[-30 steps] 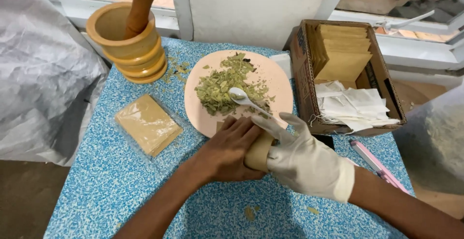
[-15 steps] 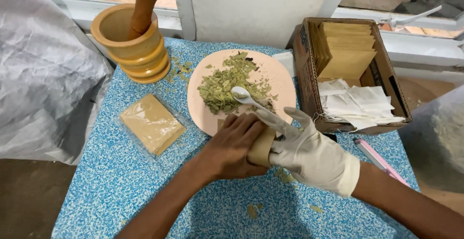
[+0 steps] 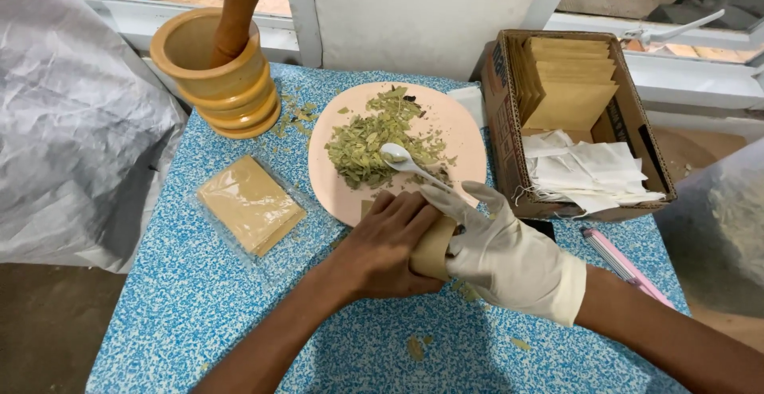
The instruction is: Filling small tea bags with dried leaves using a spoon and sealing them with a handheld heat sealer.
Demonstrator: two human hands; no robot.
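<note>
Two hands at frame centre: bare left hand [image 3: 390, 247] curled around one tan paper pouch [image 3: 432, 248], gloved right hand [image 3: 501, 251] pinching one white plastic spoon [image 3: 410, 164] over one round pink plate [image 3: 461, 135] of crumbly dried leaves [image 3: 370, 139].

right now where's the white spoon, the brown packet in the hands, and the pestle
white spoon [image 3: 395, 154], head view, on its bowl
brown packet [image 3: 432, 249], head view, on its visible side between the hands
pestle [image 3: 236, 8], head view, on its shaft

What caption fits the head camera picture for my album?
Bare left hand and gloved right hand hold a brown packet and white spoon beside a plate of leaves.
</note>
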